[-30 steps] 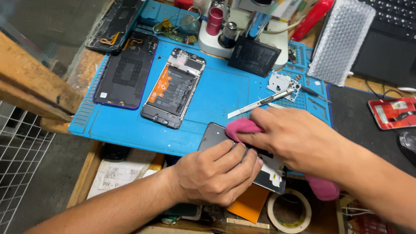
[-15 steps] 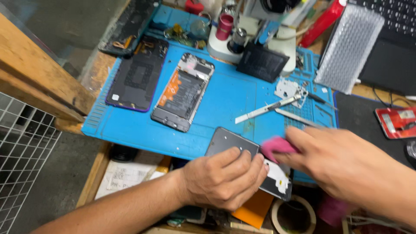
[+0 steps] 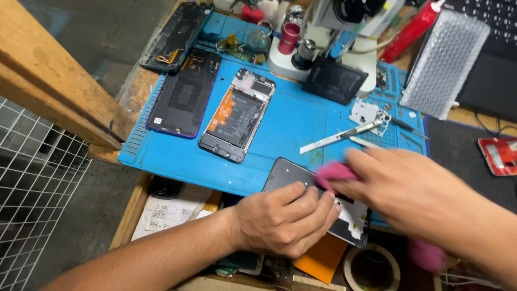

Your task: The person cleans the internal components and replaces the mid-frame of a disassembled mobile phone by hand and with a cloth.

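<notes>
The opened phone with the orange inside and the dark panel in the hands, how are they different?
The opened phone lies untouched, its orange and black parts showing; the dark panel looks plain and smooth. The left hand pins the panel while the right hand presses a pink cloth on it. Both rest on the blue mat.

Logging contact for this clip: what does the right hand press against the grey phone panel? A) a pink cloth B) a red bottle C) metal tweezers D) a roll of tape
A: the right hand holds a pink cloth on the grey panel, which the left hand steadies.
</notes>
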